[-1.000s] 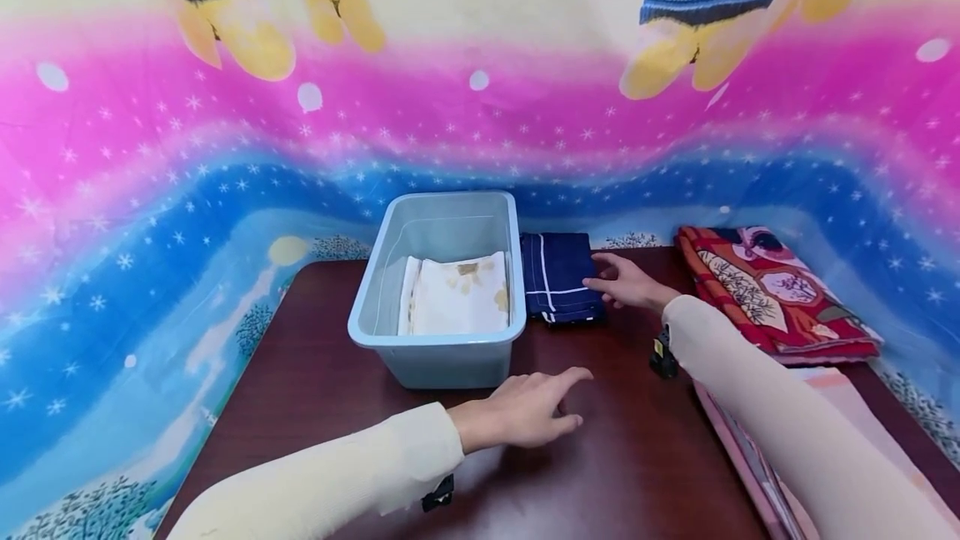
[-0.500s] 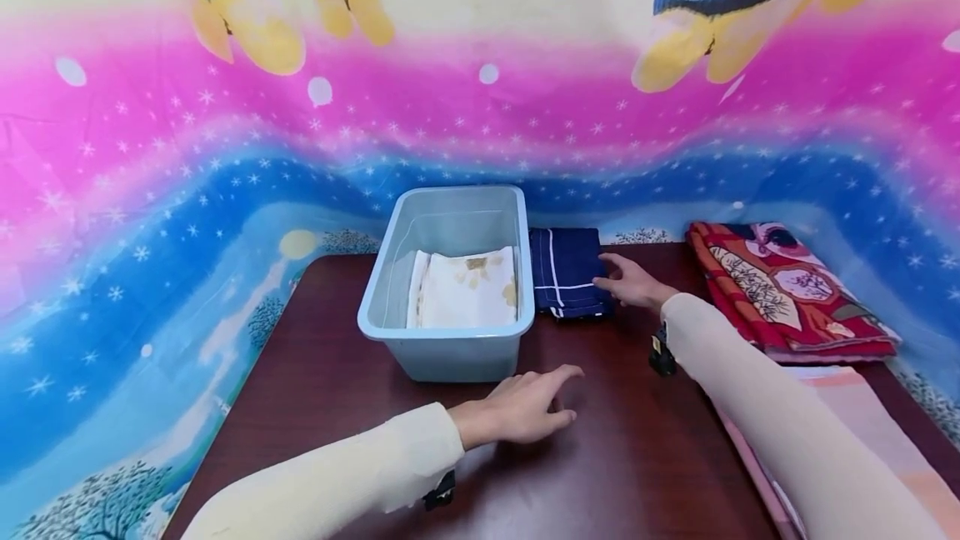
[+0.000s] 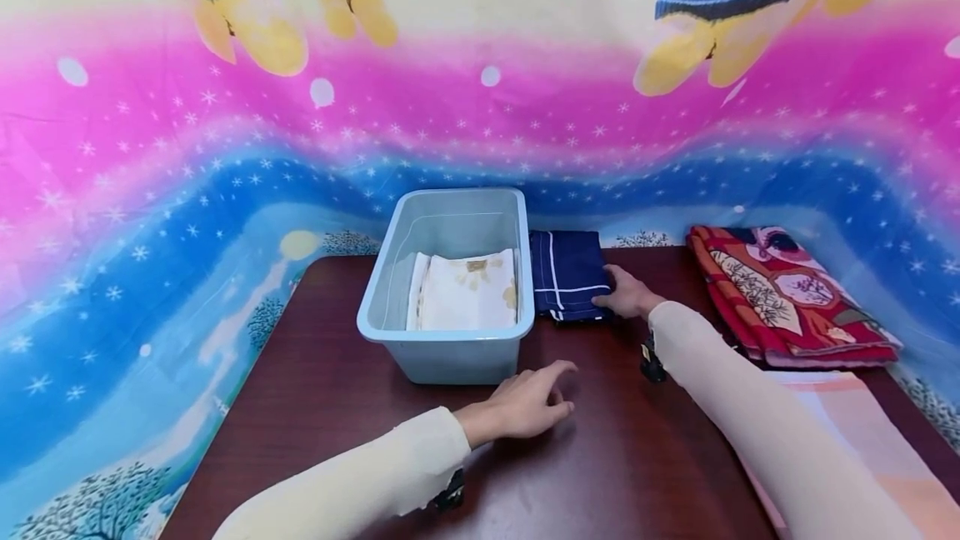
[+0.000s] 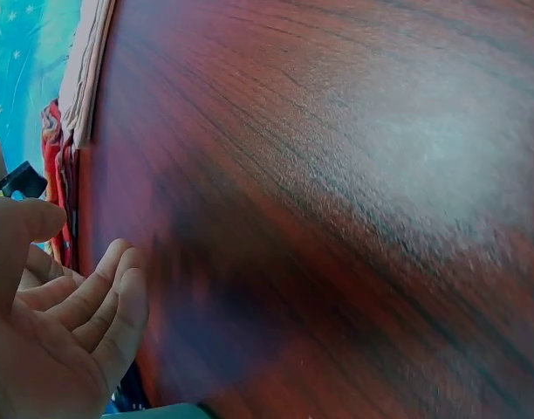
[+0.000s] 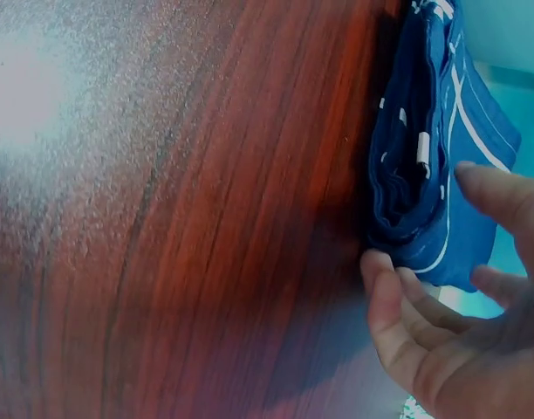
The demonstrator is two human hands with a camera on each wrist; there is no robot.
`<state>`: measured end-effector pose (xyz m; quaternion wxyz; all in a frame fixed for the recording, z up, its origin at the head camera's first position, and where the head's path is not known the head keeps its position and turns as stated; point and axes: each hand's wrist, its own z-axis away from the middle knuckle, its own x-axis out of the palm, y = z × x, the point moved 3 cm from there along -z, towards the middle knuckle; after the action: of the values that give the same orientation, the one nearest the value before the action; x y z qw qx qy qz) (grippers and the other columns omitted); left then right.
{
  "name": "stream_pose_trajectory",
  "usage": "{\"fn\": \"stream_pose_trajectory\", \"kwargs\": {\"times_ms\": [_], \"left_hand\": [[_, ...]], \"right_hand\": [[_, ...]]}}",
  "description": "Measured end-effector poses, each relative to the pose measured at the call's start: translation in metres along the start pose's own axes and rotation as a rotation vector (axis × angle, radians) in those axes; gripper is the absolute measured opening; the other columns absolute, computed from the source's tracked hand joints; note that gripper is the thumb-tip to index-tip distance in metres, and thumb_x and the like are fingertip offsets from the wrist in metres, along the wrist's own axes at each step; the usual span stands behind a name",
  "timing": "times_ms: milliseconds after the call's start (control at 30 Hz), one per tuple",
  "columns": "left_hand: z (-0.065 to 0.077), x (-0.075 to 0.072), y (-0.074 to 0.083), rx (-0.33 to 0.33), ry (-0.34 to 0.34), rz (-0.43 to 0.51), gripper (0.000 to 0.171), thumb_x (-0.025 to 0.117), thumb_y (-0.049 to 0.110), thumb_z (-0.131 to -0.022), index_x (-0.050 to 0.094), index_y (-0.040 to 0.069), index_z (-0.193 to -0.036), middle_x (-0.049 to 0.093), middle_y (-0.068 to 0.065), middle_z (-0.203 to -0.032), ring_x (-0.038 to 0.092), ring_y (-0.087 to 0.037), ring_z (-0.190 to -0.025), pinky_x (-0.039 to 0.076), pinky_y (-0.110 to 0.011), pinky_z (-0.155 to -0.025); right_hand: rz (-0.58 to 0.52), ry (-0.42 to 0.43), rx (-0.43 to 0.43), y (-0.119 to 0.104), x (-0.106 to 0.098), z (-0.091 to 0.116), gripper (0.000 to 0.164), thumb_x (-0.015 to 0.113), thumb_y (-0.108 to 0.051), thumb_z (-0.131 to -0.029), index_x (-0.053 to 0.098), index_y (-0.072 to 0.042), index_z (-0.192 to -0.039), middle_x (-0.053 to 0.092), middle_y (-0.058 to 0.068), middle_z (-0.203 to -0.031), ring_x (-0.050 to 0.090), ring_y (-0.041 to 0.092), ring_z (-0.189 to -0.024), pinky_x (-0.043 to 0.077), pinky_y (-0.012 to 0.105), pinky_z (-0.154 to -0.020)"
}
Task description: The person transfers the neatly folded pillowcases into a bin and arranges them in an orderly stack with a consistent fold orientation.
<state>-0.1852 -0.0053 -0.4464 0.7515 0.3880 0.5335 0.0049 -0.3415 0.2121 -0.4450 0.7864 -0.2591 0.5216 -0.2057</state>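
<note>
A folded navy cloth with white lines (image 3: 567, 269) lies on the table, against the right side of a pale blue plastic tub (image 3: 450, 361). My right hand (image 3: 630, 294) grips its right edge. In the right wrist view, the thumb lies over the top of the navy cloth (image 5: 472, 218) and the fingers curl at its lower edge. Inside the tub sits a folded white cloth with tan marks (image 3: 472, 298). My left hand (image 3: 521, 402) hovers over the table in front of the tub, fingers loosely bent, holding nothing; the left wrist view shows its palm.
A folded red patterned cloth (image 3: 795, 298) lies at the table's back right. In front of it is a folded pink and peach cloth (image 3: 847, 423), partly behind my right sleeve. The dark wooden table (image 3: 315, 373) meets a printed curtain (image 3: 420, 123) at the back.
My right hand has moved in against the navy cloth's right edge, its fingers closing round it. The left hand has barely moved. The view has shifted slightly.
</note>
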Motion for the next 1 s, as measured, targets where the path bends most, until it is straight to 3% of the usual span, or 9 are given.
{"fn": "stream_pose_trajectory", "kwargs": {"times_ms": [233,500,667,900,1000], "left_hand": [[-0.006,0.005,-0.003,-0.034,0.038,0.07,0.05,0.065,0.025,-0.098,0.05,0.019,-0.145,0.068,0.014,-0.082,0.056,0.004,-0.066,0.047,-0.02,-0.068],[-0.013,0.004,-0.002,-0.046,0.128,0.149,0.047,0.065,0.021,-0.095,0.054,0.017,-0.14,0.071,0.01,-0.087,0.057,0.004,-0.069,0.047,-0.02,-0.068],[-0.016,0.003,-0.003,-0.054,0.138,0.183,0.046,0.064,0.021,-0.096,0.054,0.017,-0.141,0.071,0.009,-0.09,0.057,0.004,-0.07,0.047,-0.019,-0.068],[-0.019,-0.001,-0.004,-0.088,0.206,0.142,0.045,0.063,0.022,-0.095,0.055,0.016,-0.139,0.071,0.002,-0.102,0.065,-0.008,-0.088,0.05,-0.025,-0.074],[-0.018,-0.001,-0.006,-0.11,0.218,0.1,0.046,0.062,0.023,-0.096,0.053,0.015,-0.141,0.068,-0.004,-0.117,0.065,-0.015,-0.103,0.052,-0.029,-0.083]], "right_hand": [[0.026,0.081,0.037,0.006,0.005,-0.004,0.083,0.066,-0.012,-0.096,0.013,0.007,-0.157,0.03,0.038,-0.154,0.036,0.051,-0.141,0.034,0.06,-0.116],[0.035,0.098,-0.008,0.02,0.006,-0.01,0.088,0.068,-0.01,-0.089,0.013,0.001,-0.157,0.034,0.036,-0.152,0.039,0.05,-0.137,0.038,0.058,-0.113],[-0.066,-0.029,-0.035,0.014,0.003,0.002,0.088,0.056,-0.003,-0.092,0.0,-0.001,-0.16,0.011,0.036,-0.161,0.022,0.054,-0.146,0.028,0.063,-0.118],[-0.112,-0.139,-0.12,0.021,-0.011,0.018,0.093,0.055,0.002,-0.09,-0.003,-0.004,-0.162,0.002,0.035,-0.163,0.027,0.051,-0.137,0.043,0.049,-0.095],[-0.145,-0.209,-0.121,0.024,-0.014,0.026,0.095,0.057,0.0,-0.09,-0.004,-0.006,-0.162,-0.001,0.034,-0.163,0.026,0.051,-0.139,0.047,0.049,-0.097]]}}
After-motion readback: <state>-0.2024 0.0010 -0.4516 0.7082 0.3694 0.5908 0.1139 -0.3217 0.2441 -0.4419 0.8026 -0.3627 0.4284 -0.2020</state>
